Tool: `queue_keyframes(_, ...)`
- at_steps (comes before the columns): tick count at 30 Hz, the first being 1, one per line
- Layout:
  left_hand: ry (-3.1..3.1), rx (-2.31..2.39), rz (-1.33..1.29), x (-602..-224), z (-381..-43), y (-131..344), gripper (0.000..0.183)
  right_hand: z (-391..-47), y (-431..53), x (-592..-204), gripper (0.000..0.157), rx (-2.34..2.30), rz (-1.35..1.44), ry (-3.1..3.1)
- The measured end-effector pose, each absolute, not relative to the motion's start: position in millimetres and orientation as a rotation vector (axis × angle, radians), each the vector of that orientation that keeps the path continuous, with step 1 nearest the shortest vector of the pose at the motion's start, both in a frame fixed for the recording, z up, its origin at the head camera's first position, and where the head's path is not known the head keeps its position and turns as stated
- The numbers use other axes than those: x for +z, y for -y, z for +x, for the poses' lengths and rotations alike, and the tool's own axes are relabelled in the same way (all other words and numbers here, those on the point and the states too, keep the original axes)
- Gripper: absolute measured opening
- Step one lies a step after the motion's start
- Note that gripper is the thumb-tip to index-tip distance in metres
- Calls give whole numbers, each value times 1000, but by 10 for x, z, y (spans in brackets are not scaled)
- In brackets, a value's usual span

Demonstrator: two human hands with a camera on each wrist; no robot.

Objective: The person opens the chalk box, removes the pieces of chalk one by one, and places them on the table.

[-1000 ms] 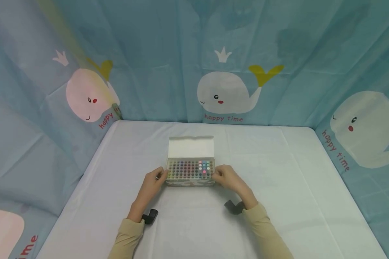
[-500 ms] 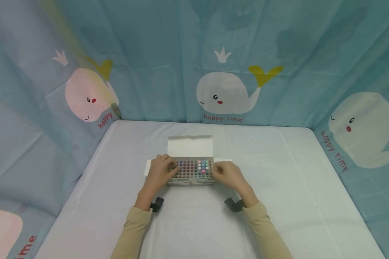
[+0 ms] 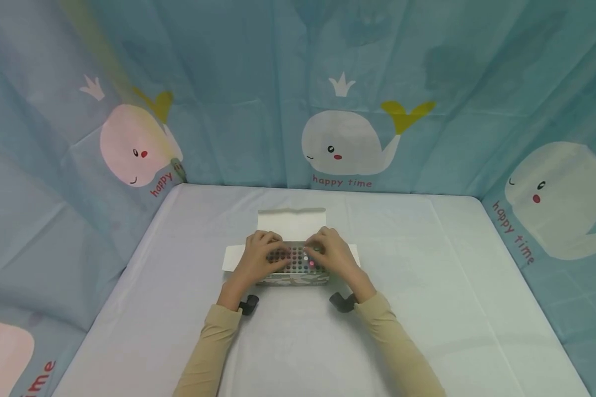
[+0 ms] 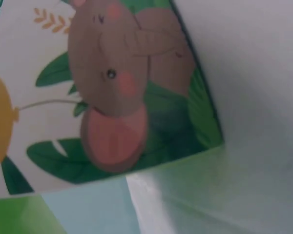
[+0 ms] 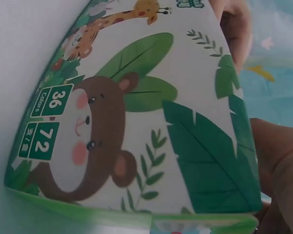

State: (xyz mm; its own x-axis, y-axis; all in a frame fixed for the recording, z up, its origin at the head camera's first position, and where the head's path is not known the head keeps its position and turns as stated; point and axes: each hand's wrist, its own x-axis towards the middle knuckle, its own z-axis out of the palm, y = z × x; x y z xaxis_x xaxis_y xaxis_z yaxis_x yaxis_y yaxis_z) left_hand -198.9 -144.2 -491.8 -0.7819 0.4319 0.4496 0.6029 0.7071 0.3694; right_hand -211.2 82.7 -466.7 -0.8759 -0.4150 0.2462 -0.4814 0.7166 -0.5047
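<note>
An opened cardboard box (image 3: 292,279) sits on the table, filled with rows of upright coloured sticks (image 3: 298,261) whose round ends show. My left hand (image 3: 258,259) arches over the left part of the rows, thumb nearer me and fingers beyond. Over the right part my right hand (image 3: 331,253) lies the same way. Thumb and fingers stand apart on both hands. Whether the fingertips touch the sticks is too small to tell. The left wrist view shows the box's printed elephant (image 4: 110,53); the right wrist view shows its bear (image 5: 83,136) and my right hand (image 5: 283,170) at its edge.
The box's white lid (image 3: 292,220) stands raised at the back. A left flap (image 3: 232,258) and a right flap (image 3: 355,255) stick out sideways. White cloth covers the table (image 3: 427,309); a blue curtain (image 3: 238,127) with printed whales hangs behind.
Both side flaps have come out to the sides. My left hand moved from the box's left edge onto the rows, then my right hand came in from the right edge.
</note>
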Motion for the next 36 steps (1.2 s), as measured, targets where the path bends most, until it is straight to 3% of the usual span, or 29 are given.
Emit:
queue_keyframes(23, 2705, -745, -753, -4912, -1974, 1424, 17, -2130, -814, -4631, 17, 1057, 664, 2684)
queue_keyframes(36, 2708, -785, -744, -4910, -1961, 1426, 14, -2121, -1163, -4483, 11, 1302, 540, 2329)
